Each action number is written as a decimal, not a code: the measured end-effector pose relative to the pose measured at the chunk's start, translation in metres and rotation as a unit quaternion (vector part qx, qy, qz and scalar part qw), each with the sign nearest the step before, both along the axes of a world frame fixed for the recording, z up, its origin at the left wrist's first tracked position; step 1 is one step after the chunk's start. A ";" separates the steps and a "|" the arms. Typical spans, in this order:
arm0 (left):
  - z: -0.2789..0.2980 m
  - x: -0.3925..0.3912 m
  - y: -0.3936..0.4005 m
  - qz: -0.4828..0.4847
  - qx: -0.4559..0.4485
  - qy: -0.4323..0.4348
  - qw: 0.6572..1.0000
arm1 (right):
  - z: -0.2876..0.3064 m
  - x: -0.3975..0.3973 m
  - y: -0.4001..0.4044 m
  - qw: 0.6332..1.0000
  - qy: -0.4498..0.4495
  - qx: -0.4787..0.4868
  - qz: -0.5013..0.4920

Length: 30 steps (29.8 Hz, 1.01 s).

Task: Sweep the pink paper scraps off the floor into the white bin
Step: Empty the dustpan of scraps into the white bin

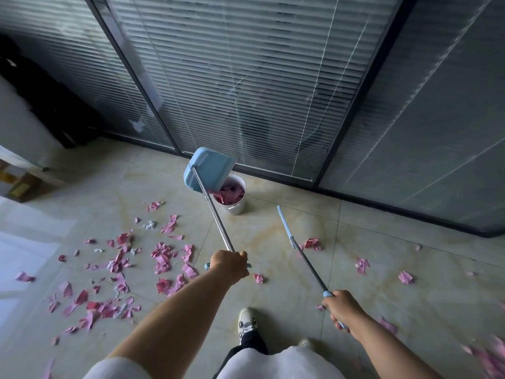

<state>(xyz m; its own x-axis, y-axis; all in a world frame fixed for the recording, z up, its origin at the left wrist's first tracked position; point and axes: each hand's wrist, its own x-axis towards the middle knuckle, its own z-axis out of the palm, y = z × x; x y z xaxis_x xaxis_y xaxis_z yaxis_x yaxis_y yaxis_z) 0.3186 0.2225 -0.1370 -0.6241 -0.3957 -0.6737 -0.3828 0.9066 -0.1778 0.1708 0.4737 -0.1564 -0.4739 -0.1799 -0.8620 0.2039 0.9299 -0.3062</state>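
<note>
Dustpan (209,168) is raised and tipped over the white bin (234,199), its mouth facing down toward the bin opening. The bin stands on the floor (287,242) near the glass partition (246,77) and holds pink scraps inside.

Left hand (229,265): fingers curled tight round the metal dustpan handle (216,214). The handle's long axis runs from the hand up and slightly left to the pan, which sits approx. above the bin's left rim.

Right hand (343,309): fingers wrapped round the blue grip of the broom handle (300,250). The shaft points up and left toward the bin; the broom head is not in view, so its position cannot be told.

Pink paper scraps (114,269) — the main mass lies on the floor to the left of the left hand and well apart from the bin. Fewer pieces lie to the right, e.g. one crumpled piece (313,243) just beside the broom shaft, plus more at the lower right edge.

Key relation: bulk of remaining scraps lies left of both hands, so the left hand w/ dustpan is nearer — the broom must cross over to that side. Judgement: current step is emptying the pan; the task is partly done, w/ most floor scraps left to collect.

A shoe (247,322) shows between the arms.
</note>
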 end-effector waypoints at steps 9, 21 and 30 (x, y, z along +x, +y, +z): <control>0.007 0.005 0.005 0.020 -0.001 0.049 0.999 | -0.001 0.007 0.006 1.000 0.002 -0.007 -0.003; 0.030 -0.005 0.018 0.321 0.087 0.363 0.870 | 0.009 0.019 0.010 1.000 0.010 -0.014 0.014; 0.051 0.004 0.013 0.586 0.128 0.486 0.636 | 0.008 0.025 0.003 0.993 0.026 0.017 0.115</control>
